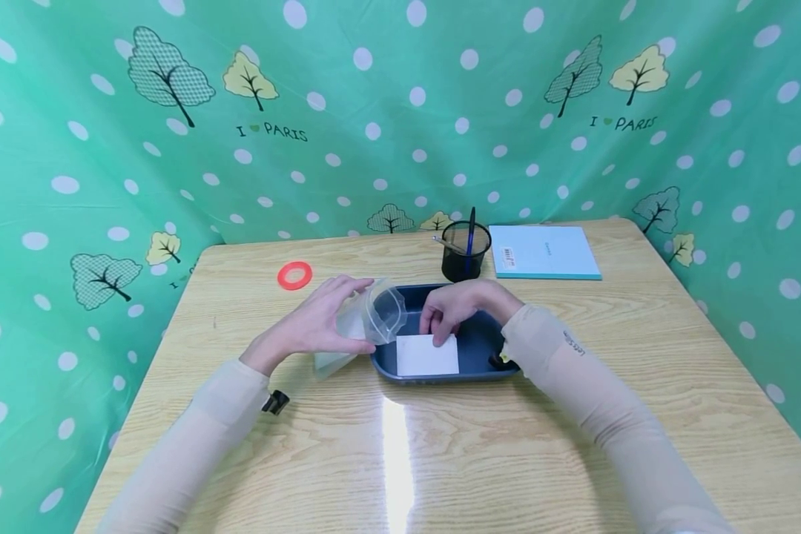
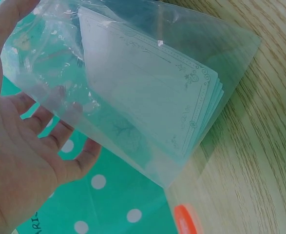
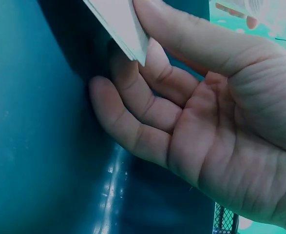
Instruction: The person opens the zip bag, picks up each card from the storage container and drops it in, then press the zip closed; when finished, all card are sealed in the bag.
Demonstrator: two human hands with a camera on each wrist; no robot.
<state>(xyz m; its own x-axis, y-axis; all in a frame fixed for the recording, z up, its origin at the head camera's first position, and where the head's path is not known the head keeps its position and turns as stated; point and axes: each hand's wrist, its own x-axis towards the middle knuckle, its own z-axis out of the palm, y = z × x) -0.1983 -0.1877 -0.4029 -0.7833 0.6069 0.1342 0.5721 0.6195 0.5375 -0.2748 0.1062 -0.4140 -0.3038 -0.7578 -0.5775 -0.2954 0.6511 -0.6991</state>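
Right hand (image 1: pixel 463 308) is down over the dark blue tray (image 1: pixel 477 345), and it's pinching thin white cards (image 1: pixel 427 357), thumb on the near face, fingers curled behind! More than one layer shows along that edge in the right wrist view. The cards stand over the left half of the tray, printed side out of sight; whether their lower edge touches the tray floor, I can't tell.

Across to the left hand (image 1: pixel 317 319), which has a clear plastic bag (image 1: pixel 382 319) in its grasp, the mouth gaping towards the cards at the tray's left end. And look inside the bag: a slightly fanned stack of ornately bordered cards (image 2: pixel 147 87)!

Behind the tray, a black mesh cup (image 1: pixel 455 267) holds pens (image 1: pixel 471 230), and just to its right a light blue notebook (image 1: pixel 554 252) lies flat on the wooden table (image 1: pixel 307 460). Over on the left, well apart from the cup, sits a red ring (image 1: pixel 283 277), with a green polka-dot curtain (image 1: pixel 374 178) hanging behind it all
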